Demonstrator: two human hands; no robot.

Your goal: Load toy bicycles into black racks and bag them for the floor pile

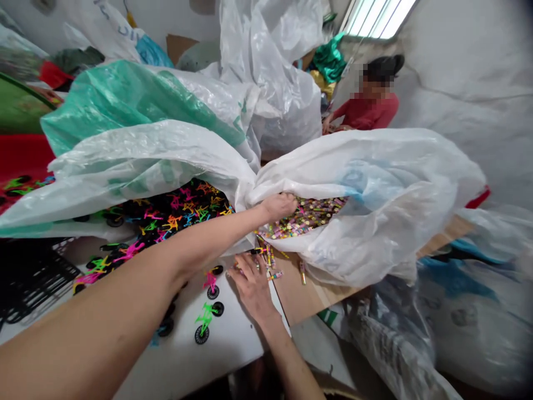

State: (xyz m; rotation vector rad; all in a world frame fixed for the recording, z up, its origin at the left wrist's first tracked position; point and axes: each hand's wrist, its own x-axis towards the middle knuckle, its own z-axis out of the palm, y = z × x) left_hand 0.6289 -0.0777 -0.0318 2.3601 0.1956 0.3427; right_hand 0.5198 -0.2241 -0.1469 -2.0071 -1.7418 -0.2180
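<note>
My left hand (280, 206) reaches across to the mouth of a white plastic bag (375, 239), its fingers curled closed beside the bag's rim; what they hold is hidden. Many small patterned tubes (314, 215) fill that bag. Nearer to me, my right hand (252, 283) lies low over the table edge with fingers spread, beside several loose tubes (271, 256) and a small black wheel piece. To its left, a pink toy bicycle (211, 282) and a green toy bicycle (205, 321) with black wheels lie on the white tabletop (225, 355).
Another white and green bag (158, 150) on the left spills many colourful toy bicycles (179, 208). A black crate (37, 278) stands at far left. A wooden board (303, 300) adjoins the white top. A person in red (366, 111) sits beyond; large filled bags (470, 311) lie at right.
</note>
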